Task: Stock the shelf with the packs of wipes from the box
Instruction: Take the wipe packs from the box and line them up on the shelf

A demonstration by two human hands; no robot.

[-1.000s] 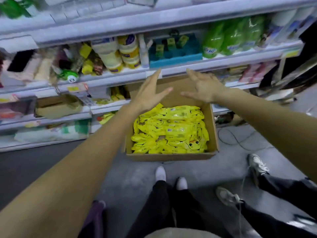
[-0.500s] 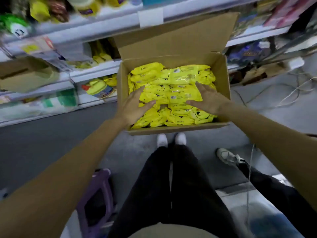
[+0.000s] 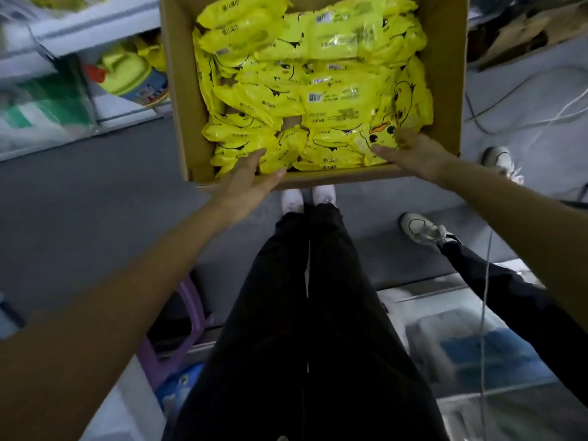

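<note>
1. So, our cardboard box (image 3: 178, 90) sits on the floor (image 3: 79, 192) beside the shelf (image 3: 92, 28), stiff-walled and open.
2. Glossy yellow packs of wipes (image 3: 318, 100) fill it in a loose heap; we judge them soft, light and slippery, best pinched across the flat middle.
3. Our left hand (image 3: 245, 179) and right hand (image 3: 416, 154) lie flat-fingered on the nearest packs, gripping nothing yet.

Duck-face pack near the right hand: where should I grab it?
Likely its near edge, coming from above on the person's side. The duck-face pack lies on top by the near wall of the box, other packs crowd its far side, and the right hand is there.
</note>
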